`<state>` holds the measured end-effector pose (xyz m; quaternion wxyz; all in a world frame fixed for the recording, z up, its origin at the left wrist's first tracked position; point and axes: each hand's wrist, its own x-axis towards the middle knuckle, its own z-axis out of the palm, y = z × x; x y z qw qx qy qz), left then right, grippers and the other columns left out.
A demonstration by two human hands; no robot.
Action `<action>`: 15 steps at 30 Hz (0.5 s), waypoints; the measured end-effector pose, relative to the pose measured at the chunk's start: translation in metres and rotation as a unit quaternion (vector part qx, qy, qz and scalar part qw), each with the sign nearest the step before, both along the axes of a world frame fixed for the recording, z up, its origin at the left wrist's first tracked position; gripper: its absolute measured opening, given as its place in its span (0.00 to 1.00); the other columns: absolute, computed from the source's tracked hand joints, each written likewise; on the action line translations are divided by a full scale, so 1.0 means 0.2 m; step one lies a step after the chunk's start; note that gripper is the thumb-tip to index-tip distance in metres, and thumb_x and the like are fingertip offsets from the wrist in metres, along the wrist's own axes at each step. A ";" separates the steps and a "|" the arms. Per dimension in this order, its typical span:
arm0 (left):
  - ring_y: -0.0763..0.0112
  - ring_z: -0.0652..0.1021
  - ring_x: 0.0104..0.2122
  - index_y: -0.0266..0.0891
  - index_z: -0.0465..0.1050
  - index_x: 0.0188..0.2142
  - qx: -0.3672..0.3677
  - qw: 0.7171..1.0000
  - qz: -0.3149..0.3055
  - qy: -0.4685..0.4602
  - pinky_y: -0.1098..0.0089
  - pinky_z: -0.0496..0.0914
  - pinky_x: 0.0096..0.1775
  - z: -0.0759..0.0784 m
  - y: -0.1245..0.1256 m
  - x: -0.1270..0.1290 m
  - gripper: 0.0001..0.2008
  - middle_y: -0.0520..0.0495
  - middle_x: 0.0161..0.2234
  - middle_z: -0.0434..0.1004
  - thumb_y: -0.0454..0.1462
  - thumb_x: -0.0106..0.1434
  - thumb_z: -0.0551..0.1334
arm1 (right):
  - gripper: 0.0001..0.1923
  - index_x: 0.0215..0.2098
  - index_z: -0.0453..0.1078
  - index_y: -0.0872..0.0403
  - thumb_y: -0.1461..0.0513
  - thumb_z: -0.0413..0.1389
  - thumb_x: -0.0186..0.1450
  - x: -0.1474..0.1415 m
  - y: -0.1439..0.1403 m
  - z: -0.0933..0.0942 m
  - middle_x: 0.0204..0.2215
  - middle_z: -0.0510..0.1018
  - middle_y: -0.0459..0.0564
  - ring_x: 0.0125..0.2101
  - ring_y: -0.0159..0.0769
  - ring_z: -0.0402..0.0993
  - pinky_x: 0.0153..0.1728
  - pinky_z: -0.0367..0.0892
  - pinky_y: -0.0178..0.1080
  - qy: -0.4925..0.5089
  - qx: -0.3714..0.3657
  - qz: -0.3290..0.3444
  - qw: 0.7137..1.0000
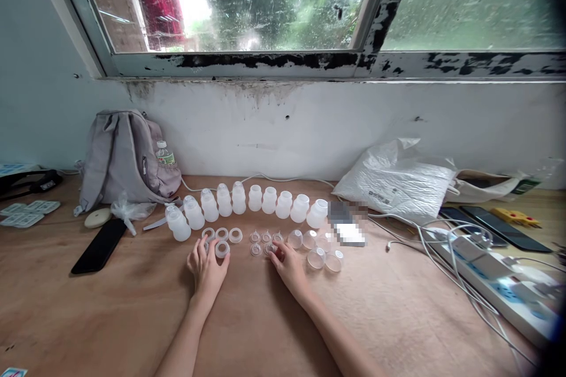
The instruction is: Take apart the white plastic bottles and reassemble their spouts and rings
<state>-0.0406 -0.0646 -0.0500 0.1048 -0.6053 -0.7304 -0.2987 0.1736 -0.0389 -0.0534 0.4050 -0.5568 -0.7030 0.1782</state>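
Note:
My left hand is low over the table, thumb and index finger closed round a white screw ring. Several more rings lie just beyond it, one partly hidden by my fingers. My right hand pinches a clear silicone bottle nipple at table level. Other nipples lie beside and behind it. To the right of that hand are several clear dome caps. Behind everything, small frosted baby bottles stand in an arc: open-necked bottles on the right, capped bottles on the left.
A grey backpack and a black phone are at left. At right lie a white plastic parcel, a power strip with tangled cables and more phones. The wall and window close off the back.

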 end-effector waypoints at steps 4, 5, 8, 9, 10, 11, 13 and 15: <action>0.51 0.62 0.51 0.41 0.65 0.46 0.021 1.000 0.002 -0.020 0.51 0.57 0.48 -0.01 0.00 -0.02 0.21 0.37 0.51 0.63 0.42 0.51 0.61 | 0.09 0.33 0.71 0.55 0.61 0.51 0.58 0.00 0.01 0.01 0.24 0.72 0.49 0.23 0.34 0.68 0.25 0.65 0.36 0.006 -0.003 0.003 1.000; 0.51 0.62 0.51 0.41 0.64 0.48 0.021 1.000 0.001 -0.021 0.50 0.57 0.48 -0.01 0.00 -0.02 0.23 0.37 0.52 0.62 0.42 0.52 0.60 | 0.08 0.33 0.71 0.55 0.61 0.52 0.58 0.00 0.01 0.01 0.24 0.72 0.49 0.23 0.34 0.68 0.25 0.65 0.35 0.007 -0.003 0.005 1.000; 0.48 0.59 0.54 0.45 0.60 0.53 -0.004 1.000 -0.010 -0.010 0.46 0.56 0.48 0.00 0.00 -0.01 0.24 0.38 0.55 0.59 0.43 0.56 0.57 | 0.08 0.33 0.71 0.55 0.61 0.52 0.58 -0.01 0.00 0.02 0.25 0.71 0.49 0.24 0.34 0.69 0.27 0.66 0.36 0.002 -0.003 0.010 1.000; 0.47 0.58 0.55 0.47 0.60 0.54 -0.018 1.000 -0.014 -0.004 0.45 0.55 0.48 0.00 0.00 -0.01 0.24 0.39 0.56 0.58 0.43 0.57 0.56 | 0.08 0.34 0.71 0.55 0.62 0.52 0.58 -0.01 0.00 0.02 0.25 0.71 0.49 0.25 0.35 0.69 0.28 0.66 0.36 -0.001 -0.003 0.011 1.000; 0.47 0.57 0.55 0.49 0.59 0.54 -0.031 0.999 -0.018 0.000 0.44 0.55 0.48 0.00 0.00 -0.01 0.23 0.39 0.56 0.57 0.43 0.58 0.55 | 0.09 0.34 0.71 0.55 0.62 0.52 0.58 -0.01 0.00 0.02 0.25 0.71 0.49 0.25 0.35 0.69 0.28 0.66 0.36 -0.004 -0.004 0.011 1.000; 0.47 0.57 0.55 0.50 0.59 0.54 -0.044 0.999 -0.022 0.003 0.43 0.54 0.48 0.00 0.01 0.00 0.22 0.39 0.56 0.57 0.43 0.59 0.54 | 0.09 0.35 0.71 0.55 0.62 0.52 0.58 -0.01 0.00 0.02 0.26 0.71 0.49 0.25 0.35 0.69 0.28 0.67 0.37 -0.006 -0.004 0.011 1.000; 0.48 0.57 0.56 0.50 0.59 0.54 -0.063 0.998 -0.026 0.005 0.43 0.53 0.48 -0.01 0.01 0.00 0.22 0.39 0.56 0.57 0.42 0.60 0.52 | 0.10 0.36 0.71 0.55 0.62 0.51 0.59 -0.01 0.00 0.01 0.27 0.71 0.50 0.25 0.34 0.69 0.28 0.67 0.37 -0.010 -0.004 0.013 1.000; 0.48 0.57 0.56 0.49 0.60 0.54 -0.074 0.997 -0.030 0.007 0.43 0.53 0.49 -0.02 0.01 -0.01 0.21 0.40 0.56 0.58 0.42 0.61 0.51 | 0.11 0.37 0.70 0.55 0.61 0.51 0.59 -0.01 0.01 0.00 0.27 0.71 0.50 0.25 0.34 0.69 0.28 0.67 0.37 -0.014 0.002 0.015 1.000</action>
